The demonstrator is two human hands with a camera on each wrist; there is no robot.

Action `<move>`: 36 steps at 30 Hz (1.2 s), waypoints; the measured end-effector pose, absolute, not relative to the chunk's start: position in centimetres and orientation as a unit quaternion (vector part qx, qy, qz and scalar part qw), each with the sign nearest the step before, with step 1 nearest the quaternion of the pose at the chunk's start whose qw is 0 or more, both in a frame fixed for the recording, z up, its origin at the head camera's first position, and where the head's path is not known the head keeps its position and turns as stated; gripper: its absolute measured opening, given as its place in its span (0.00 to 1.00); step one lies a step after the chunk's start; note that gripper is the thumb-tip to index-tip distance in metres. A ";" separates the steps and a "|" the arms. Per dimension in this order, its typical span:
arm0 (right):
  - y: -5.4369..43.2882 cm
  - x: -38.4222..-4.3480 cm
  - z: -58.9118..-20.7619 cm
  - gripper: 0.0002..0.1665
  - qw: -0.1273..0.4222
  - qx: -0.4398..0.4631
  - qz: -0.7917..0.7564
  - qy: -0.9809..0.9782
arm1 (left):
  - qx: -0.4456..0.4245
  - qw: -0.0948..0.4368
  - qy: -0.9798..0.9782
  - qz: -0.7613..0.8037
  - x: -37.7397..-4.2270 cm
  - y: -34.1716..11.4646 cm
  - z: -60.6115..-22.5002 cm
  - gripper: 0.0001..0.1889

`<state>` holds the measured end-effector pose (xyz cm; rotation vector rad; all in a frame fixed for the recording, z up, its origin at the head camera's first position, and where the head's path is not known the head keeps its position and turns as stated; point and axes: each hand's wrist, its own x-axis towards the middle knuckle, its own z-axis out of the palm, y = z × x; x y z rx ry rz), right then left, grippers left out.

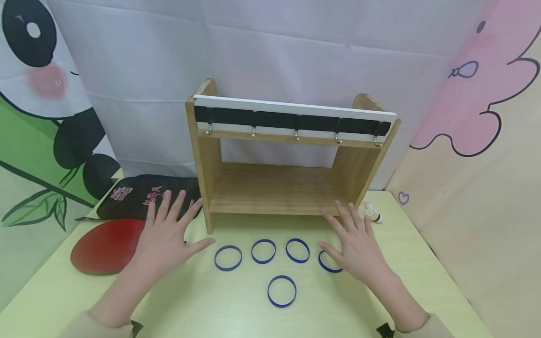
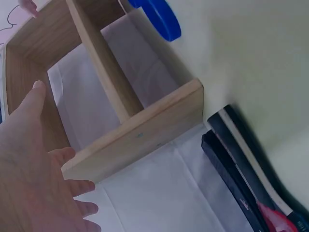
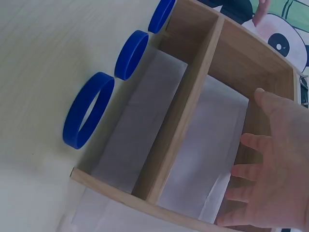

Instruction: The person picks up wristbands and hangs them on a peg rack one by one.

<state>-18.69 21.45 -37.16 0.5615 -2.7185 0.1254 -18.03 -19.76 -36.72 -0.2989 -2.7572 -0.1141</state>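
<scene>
Both hands hover above the table with fingers straight and spread, and neither holds anything. My left hand (image 1: 162,244) is over the right edge of a red table tennis paddle (image 1: 103,249). My right hand (image 1: 359,251) partly hides a blue wristband (image 1: 327,269). More blue wristbands lie between the hands: several in a row, and one wristband (image 1: 282,306) closer to me. Behind them stands a wooden rack (image 1: 270,188) with a white-and-black front board and several small metal hooks (image 1: 297,137). In the right wrist view, several wristbands (image 3: 72,137) lie beside the rack.
A black case (image 1: 139,199) with red lettering lies behind the paddle, left of the rack. A white shuttlecock (image 1: 372,213) lies by the rack's right side. White cloth (image 1: 287,56) hangs behind, with cartoon-printed walls on both sides.
</scene>
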 end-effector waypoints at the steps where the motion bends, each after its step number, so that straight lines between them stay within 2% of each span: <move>1: 21.3 -18.7 -37.1 0.43 0.183 0.205 0.045 -0.960 | -0.106 0.187 -0.976 -0.041 -18.2 -19.9 -36.5 0.51; 16: 18.0 -18.2 -37.4 0.40 0.206 0.320 0.033 -0.924 | -0.087 0.231 -0.965 -0.085 -22.3 -20.6 -35.9 0.54; 27: 16.6 -18.6 -41.1 0.38 0.159 0.415 0.056 -0.894 | -0.112 0.235 -0.944 -0.202 -26.1 -20.5 -38.6 0.52; 36: 15.9 -19.2 -43.4 0.33 0.061 0.448 0.071 -0.889 | -0.133 0.247 -0.918 -0.282 -27.5 -19.9 -40.9 0.43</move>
